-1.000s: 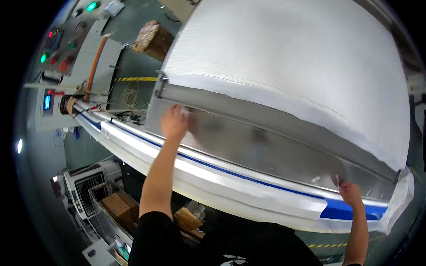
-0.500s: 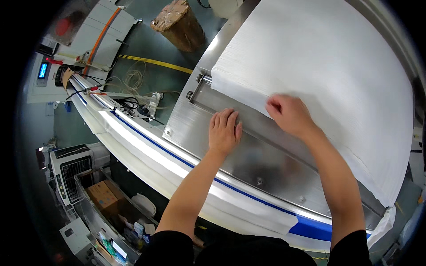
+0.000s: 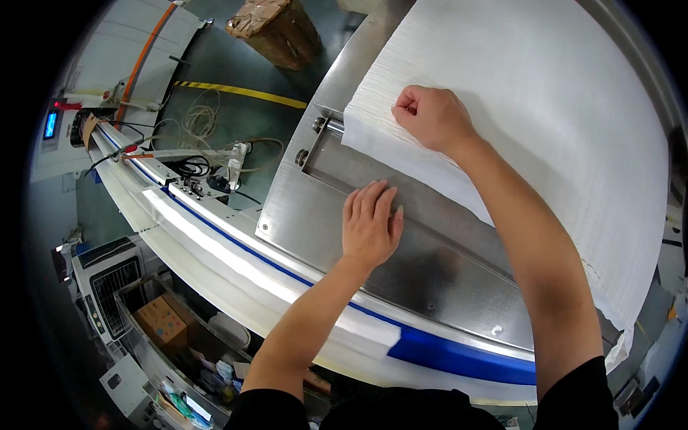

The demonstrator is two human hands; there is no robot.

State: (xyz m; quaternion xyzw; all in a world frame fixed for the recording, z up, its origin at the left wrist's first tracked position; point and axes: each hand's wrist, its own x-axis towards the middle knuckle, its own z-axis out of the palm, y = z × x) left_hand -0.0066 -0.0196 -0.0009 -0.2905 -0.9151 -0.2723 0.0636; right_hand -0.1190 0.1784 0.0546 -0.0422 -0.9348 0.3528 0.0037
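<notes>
A wide stack of thin white sheets [image 3: 530, 86], paper or cloth, lies on a brushed metal table [image 3: 315, 222]. Its left and front edges show many fine layers. Over the stack near its left front corner is my right hand [image 3: 433, 118], closed in a fist with nothing showing out of it; its underside is hidden. My left hand [image 3: 371, 228] rests on the bare metal in front of the stack, fingers stretched out and holding nothing. Between that hand and the stack runs a shallow recess [image 3: 344, 159] with a metal rod at its left end.
A long white rail with a blue strip [image 3: 459, 352] and white material curves along the table's front. Cables [image 3: 201, 122] and a brown wrapped bundle [image 3: 279, 36] are on the floor at left. Below stand a grey bin [image 3: 147, 347] with cartons and a white appliance [image 3: 107, 287].
My right fist has moved from the stack's front edge farther back and left over it. My left fingers have spread slightly. The white material on the front rail has shifted left, baring more blue.
</notes>
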